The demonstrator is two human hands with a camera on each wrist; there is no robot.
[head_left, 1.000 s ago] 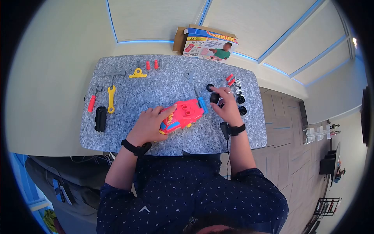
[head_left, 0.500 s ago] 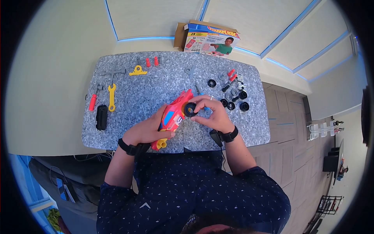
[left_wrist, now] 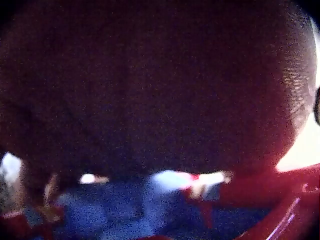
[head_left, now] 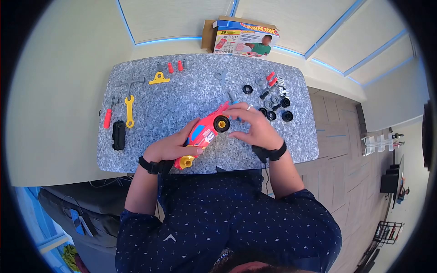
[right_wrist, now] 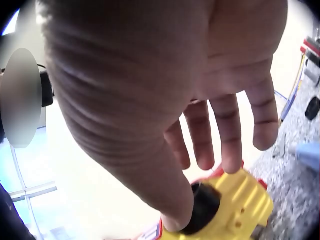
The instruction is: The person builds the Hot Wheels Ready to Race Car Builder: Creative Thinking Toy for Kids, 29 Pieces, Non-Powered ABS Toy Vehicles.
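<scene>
My left hand grips a red toy car, tilted on its side near the front of the table. A black tyre sits around the yellow hub facing my right hand. The right fingers reach above the wheel with the thumb apart below. In the right wrist view the fingers are extended, and the thumb overlaps the tyre beside the car's yellow underside. Another yellow hub, bare, shows at the car's near end. The left wrist view is mostly dark, with red car body low at right.
A blue screwdriver lies partly behind my right hand. Loose tyre, wheels and small parts lie at right. On the left are a yellow wrench, red-handled tool and black part. A box stands behind.
The car was turned onto its side while my right hand brought a tyre from the right side to the hub. Since then the right fingers have come off the tyre, which stays there.
</scene>
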